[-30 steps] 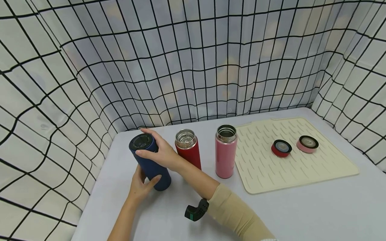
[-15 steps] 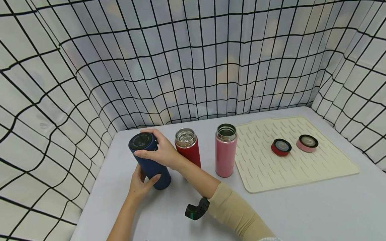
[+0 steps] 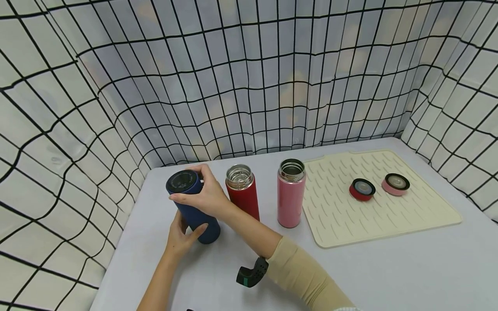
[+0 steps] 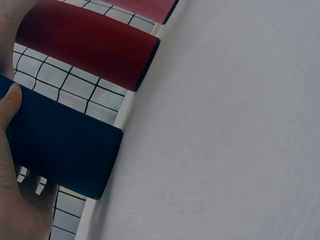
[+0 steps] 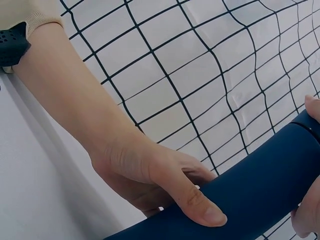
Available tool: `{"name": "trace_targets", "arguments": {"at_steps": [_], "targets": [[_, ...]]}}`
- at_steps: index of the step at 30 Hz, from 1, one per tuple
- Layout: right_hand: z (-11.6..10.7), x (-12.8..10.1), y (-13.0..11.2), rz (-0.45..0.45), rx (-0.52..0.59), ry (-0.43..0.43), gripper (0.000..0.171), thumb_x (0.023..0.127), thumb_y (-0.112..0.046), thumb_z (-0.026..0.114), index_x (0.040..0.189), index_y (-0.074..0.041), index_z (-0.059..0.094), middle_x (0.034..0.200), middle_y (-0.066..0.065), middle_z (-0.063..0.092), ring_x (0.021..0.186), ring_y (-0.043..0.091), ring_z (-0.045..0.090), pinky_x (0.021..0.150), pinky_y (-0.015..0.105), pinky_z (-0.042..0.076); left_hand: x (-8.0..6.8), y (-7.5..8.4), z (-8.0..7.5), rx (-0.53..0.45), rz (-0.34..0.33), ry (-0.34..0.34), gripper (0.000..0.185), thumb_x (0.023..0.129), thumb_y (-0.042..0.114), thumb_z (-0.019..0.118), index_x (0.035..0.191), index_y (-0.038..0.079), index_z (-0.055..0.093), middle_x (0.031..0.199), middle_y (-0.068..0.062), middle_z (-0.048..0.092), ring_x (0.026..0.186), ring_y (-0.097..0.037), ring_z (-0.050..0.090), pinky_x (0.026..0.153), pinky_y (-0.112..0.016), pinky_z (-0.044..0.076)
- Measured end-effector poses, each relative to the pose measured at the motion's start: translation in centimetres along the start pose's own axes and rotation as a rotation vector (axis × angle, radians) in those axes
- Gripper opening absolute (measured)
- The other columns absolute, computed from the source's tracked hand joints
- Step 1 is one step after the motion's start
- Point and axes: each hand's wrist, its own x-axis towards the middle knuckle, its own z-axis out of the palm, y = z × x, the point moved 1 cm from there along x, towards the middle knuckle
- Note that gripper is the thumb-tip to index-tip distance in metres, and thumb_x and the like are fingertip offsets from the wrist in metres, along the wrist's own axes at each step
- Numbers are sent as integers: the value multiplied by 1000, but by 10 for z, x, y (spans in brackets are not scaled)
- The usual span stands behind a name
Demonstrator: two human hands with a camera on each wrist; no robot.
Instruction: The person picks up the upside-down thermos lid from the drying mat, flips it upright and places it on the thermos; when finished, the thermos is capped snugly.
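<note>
A dark blue thermos bottle (image 3: 198,218) stands on the table with its dark-topped lid (image 3: 182,181) on; a thin seam shows below the lid in the right wrist view. My left hand (image 3: 180,239) grips the lower body, thumb across the near side. Around the lid, my right hand (image 3: 208,194) holds with thumb in front and fingers behind. In the left wrist view the bottle (image 4: 65,145) has its base at the tabletop. Just right of it is a red thermos bottle (image 3: 245,194) without a lid, partly hidden by my right forearm.
A lidless pink thermos bottle (image 3: 291,201) stands farther right. On the cream ribbed mat (image 3: 334,229) lie a red lid (image 3: 362,190) and a pink lid (image 3: 395,184). Black netting (image 3: 272,86) over pale walls encloses the back and sides of the white table (image 3: 369,276).
My right thumb has slid slightly left around the lid, and the right hand has turned a little with it. The left hand and the blue thermos bottle stay in place.
</note>
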Motion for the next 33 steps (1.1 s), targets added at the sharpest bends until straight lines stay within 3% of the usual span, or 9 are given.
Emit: {"name": "trace_targets", "arguments": {"at_steps": [8, 21, 27, 33], "targets": [[2, -1, 0, -28, -20, 44, 61, 73, -20, 78, 119, -11, 38, 109, -6, 47, 92, 6, 52, 77, 22, 49, 0, -1, 1, 14, -6, 3, 67, 73, -14, 66, 131, -9, 33, 116, 16, 49, 104, 2, 50, 89, -12, 39], [3, -5, -2, -17, -37, 96, 58, 73, -23, 78, 116, -15, 40, 105, -8, 47, 96, 5, 47, 78, 22, 47, 1, -1, 1, 47, -33, -11, 70, 75, -10, 67, 135, -5, 31, 119, 17, 46, 105, 4, 48, 89, -12, 39], [4, -8, 0, -26, -1, 71, 62, 76, -20, 75, 125, -17, 37, 111, -8, 46, 102, 5, 47, 82, 24, 46, 2, 2, 1, 5, -31, -31, 69, 75, -12, 65, 134, -6, 29, 118, 15, 47, 105, 2, 50, 88, -13, 40], [-2, -22, 3, 41, -108, 2, 68, 83, -28, 67, 139, -24, 29, 124, -9, 44, 113, 5, 38, 91, 30, 41, 1, 0, -3, 17, -67, -55, 68, 77, -10, 64, 134, -7, 27, 121, 2, 48, 104, 2, 49, 88, -14, 40]]}}
